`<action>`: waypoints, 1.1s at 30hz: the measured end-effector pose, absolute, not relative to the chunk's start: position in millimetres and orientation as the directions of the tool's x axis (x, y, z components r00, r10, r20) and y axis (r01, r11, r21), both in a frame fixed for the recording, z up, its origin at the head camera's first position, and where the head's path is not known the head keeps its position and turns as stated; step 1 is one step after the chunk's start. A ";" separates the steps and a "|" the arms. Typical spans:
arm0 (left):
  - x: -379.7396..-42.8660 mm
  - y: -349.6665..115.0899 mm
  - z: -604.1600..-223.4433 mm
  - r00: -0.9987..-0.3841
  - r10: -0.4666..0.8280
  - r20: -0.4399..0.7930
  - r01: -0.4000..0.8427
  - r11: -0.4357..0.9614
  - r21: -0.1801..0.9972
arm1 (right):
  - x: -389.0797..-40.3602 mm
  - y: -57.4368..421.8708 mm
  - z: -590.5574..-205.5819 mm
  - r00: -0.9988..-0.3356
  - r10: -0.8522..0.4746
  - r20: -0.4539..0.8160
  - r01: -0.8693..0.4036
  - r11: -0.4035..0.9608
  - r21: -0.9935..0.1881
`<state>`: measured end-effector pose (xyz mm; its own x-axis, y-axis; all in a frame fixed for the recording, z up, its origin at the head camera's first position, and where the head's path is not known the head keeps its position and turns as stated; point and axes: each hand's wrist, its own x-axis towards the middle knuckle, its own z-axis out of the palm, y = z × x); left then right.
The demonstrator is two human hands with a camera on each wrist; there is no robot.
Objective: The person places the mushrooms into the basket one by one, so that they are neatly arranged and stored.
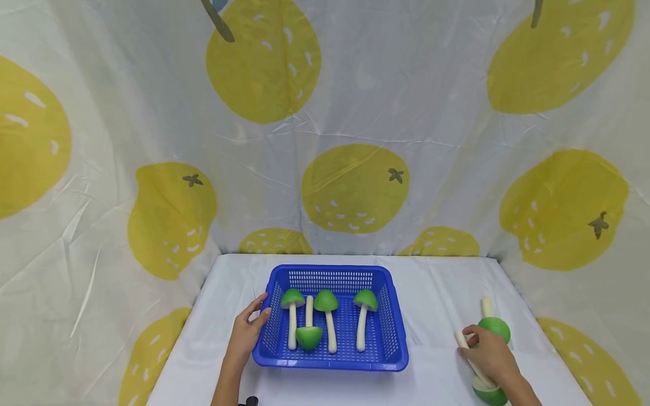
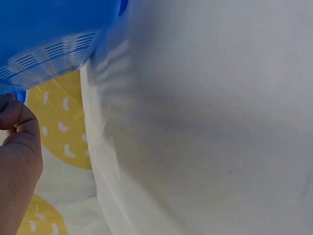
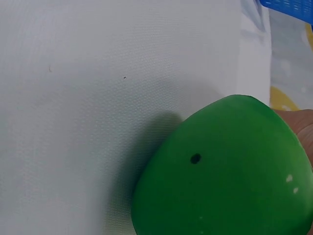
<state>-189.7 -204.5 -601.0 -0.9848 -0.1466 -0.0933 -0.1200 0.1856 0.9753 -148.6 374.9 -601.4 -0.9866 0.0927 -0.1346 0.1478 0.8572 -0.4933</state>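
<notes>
A blue plastic basket (image 1: 330,363) holds several toy mushrooms with green caps and pale stems, among them a mushroom (image 1: 365,300) set apart on the right. My left hand (image 1: 246,332) grips the basket's left rim with fingers and thumb; in the left wrist view the basket's slotted side (image 2: 63,51) looms above the cloth. Off to the right, my right hand (image 1: 487,352) pinches the stem of another green-capped mushroom (image 1: 490,393), its cap toward me. That green cap (image 3: 225,171) fills much of the right wrist view and hides most of the hand. Just beyond the hand lies another mushroom (image 1: 495,327).
White cloth (image 1: 431,316) covers the table. A curtain (image 1: 447,186) printed with yellow fruit encloses the back and sides. A small black object (image 1: 251,401) shows at the bottom edge beside the left forearm.
</notes>
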 end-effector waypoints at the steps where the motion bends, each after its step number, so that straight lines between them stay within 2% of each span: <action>1: -190.0 -205.0 -601.4 -0.985 -0.145 -0.093 -0.119 0.185 0.976 | -148.4 374.7 -601.3 -0.986 0.091 -0.139 0.149 0.860 -0.487; 9: -187.7 -205.6 -600.4 -0.988 -0.133 -0.080 -0.102 0.166 0.981 | -147.6 374.1 -602.3 -0.992 0.077 -0.101 0.116 0.876 -0.469; 21: -187.2 -206.3 -599.5 -0.988 -0.133 -0.074 -0.094 0.152 0.984 | -150.6 364.5 -592.8 -0.990 0.104 -0.098 0.142 0.777 -0.613; 29: -182.9 -200.1 -584.7 -0.986 -0.136 -0.101 -0.121 0.154 0.981 | -154.3 358.0 -584.8 -0.995 0.091 -0.029 0.089 0.788 -0.609; 33: -184.3 -201.7 -590.6 -0.986 -0.140 -0.096 -0.117 0.150 0.982 | -154.8 351.0 -574.9 -0.996 0.088 -0.006 0.071 0.764 -0.642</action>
<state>-184.3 -201.7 -590.6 -0.9856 -0.1396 -0.0958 -0.1167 0.1503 0.9817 -154.8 351.0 -574.9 -0.9961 0.0884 -0.0057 0.0715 0.7637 -0.6416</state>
